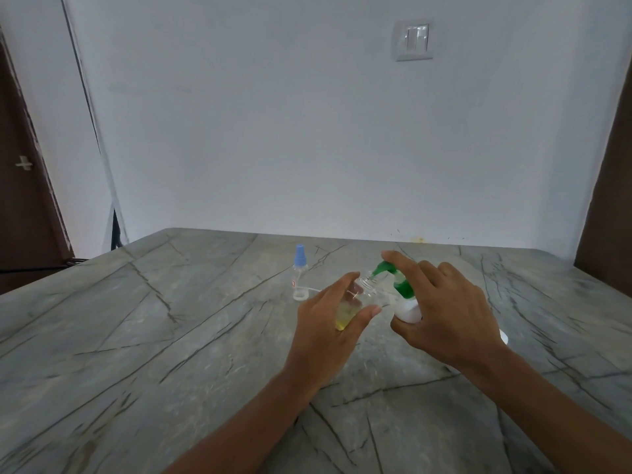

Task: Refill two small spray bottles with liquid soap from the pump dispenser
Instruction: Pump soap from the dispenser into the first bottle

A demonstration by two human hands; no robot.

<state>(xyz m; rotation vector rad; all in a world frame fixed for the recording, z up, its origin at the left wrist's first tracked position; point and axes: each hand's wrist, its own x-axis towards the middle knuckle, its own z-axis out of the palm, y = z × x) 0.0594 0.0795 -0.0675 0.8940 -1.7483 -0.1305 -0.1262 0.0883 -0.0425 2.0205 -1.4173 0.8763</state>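
1. Tilted bottle [352,304], yellowish liquid inside, open neck right at the dispenser [405,295] spout.
2. Left hand [328,333] curls round it, above the table [171,336].
3. Right hand [448,313] wraps the dispenser, forefinger on the pump.
4. Blue-capped bottle [300,275] stands behind.

Both bare forearms reached in from the lower edge, converging toward the middle. The left hand [328,323] curled its thumb and fingers [337,287] round a small spray bottle [345,313] (back of the hand toward the camera). The right hand [451,313] gripped the pump dispenser [408,311], index finger laid over the pump head, thumb low against the body.
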